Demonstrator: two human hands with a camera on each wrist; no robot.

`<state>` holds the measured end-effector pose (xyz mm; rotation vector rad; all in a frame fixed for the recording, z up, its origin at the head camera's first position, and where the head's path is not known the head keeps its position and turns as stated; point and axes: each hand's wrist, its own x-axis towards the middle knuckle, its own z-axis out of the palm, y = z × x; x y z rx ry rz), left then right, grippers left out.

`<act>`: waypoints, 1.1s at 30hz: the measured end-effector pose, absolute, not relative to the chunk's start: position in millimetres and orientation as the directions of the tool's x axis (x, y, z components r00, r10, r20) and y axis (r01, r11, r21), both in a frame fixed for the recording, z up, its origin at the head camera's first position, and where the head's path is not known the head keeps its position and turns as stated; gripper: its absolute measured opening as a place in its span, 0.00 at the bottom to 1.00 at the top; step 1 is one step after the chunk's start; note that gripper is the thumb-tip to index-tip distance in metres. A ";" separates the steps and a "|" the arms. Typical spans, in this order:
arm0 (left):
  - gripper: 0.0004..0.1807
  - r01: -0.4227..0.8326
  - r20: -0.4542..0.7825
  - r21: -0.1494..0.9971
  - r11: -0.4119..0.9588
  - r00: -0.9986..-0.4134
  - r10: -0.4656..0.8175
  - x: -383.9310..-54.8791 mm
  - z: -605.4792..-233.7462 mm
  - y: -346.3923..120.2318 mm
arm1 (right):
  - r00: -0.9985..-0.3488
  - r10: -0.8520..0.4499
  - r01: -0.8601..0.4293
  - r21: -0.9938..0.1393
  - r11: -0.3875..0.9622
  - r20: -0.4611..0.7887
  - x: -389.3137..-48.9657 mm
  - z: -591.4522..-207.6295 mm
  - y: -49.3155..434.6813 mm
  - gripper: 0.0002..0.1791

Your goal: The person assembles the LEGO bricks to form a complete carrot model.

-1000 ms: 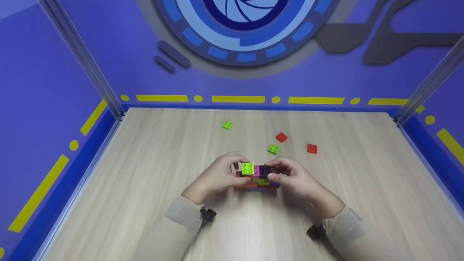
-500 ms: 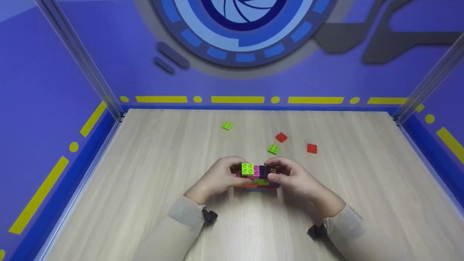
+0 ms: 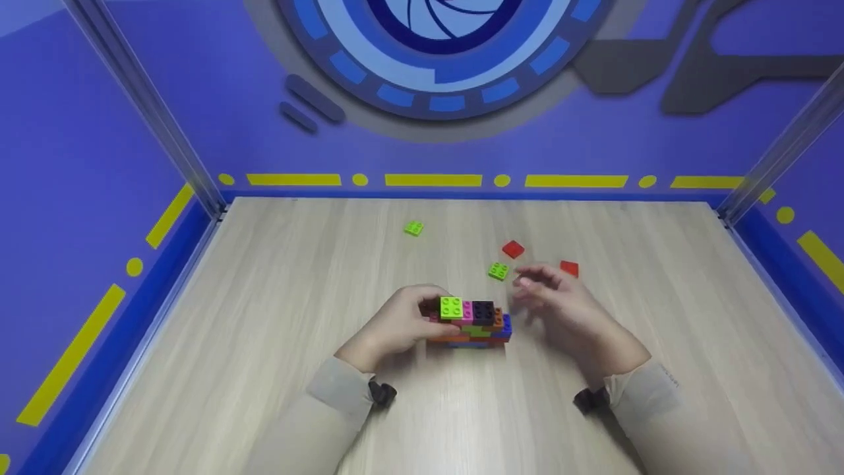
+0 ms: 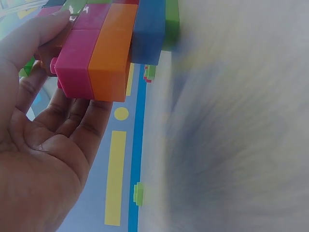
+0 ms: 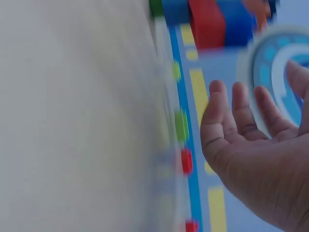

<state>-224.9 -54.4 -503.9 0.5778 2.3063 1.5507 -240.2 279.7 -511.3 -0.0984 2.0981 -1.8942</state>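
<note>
My left hand (image 3: 399,323) grips the left end of a built block of toy bricks (image 3: 480,333) at mid-table, thumb on the near side and fingers behind. Its top row carries a lime brick (image 3: 451,307), a pink one and a black brick (image 3: 483,313); an orange and a blue brick (image 3: 506,324) step down at the right end. In the left wrist view, a magenta brick (image 4: 75,63) and an orange brick (image 4: 113,53) face the palm. My right hand (image 3: 570,303), blurred, hovers right of the block with fingers spread and nothing in them.
Behind the block lie a loose lime brick (image 3: 498,271), a red brick (image 3: 513,249) and, farther left, another lime brick (image 3: 414,227). A second red brick (image 3: 569,268) is partly covered by the right hand. Blue printed panels (image 3: 422,155) wall in the wooden table (image 3: 297,264).
My right hand has let go of the block's right end and moved right and away from me, uncovering the orange and blue bricks there. The left hand keeps its grip.
</note>
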 end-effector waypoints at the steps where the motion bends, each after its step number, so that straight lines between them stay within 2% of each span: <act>1: 0.19 0.160 -0.026 0.927 0.338 -0.873 0.486 -224.3 -503.8 -54.7 | -0.956 -0.219 0.172 -0.978 0.115 -0.194 -243.8 -512.0 287.3 0.33; 6: 0.19 0.164 -0.028 0.925 0.342 -0.870 0.491 -223.0 -503.2 -55.1 | -0.974 -0.045 0.212 -0.966 0.150 -0.220 -261.1 -518.4 327.6 0.30; 10: 0.19 0.160 -0.031 0.926 0.342 -0.871 0.491 -223.0 -501.8 -55.5 | -0.977 0.031 0.215 -0.953 0.212 -0.213 -272.0 -525.7 347.4 0.31; 18: 0.19 0.149 -0.037 0.931 0.332 -0.869 0.494 -223.8 -501.9 -55.0 | -0.968 -0.034 0.233 -0.938 0.256 -0.249 -278.0 -533.6 355.5 0.38; 21: 0.19 0.151 -0.035 0.932 0.328 -0.867 0.498 -223.5 -502.6 -54.5 | -0.972 -0.028 0.207 -0.912 0.354 -0.231 -276.1 -533.1 356.3 0.39; 26: 0.20 0.156 -0.034 0.930 0.332 -0.866 0.499 -223.5 -502.3 -54.4 | -0.993 0.000 0.098 -0.796 0.597 -0.122 -274.3 -531.2 357.9 0.34; 33: 0.19 0.151 -0.038 0.930 0.337 -0.869 0.494 -223.1 -502.0 -55.2 | -1.000 -0.001 0.019 -0.719 0.695 -0.027 -275.6 -533.9 355.8 0.27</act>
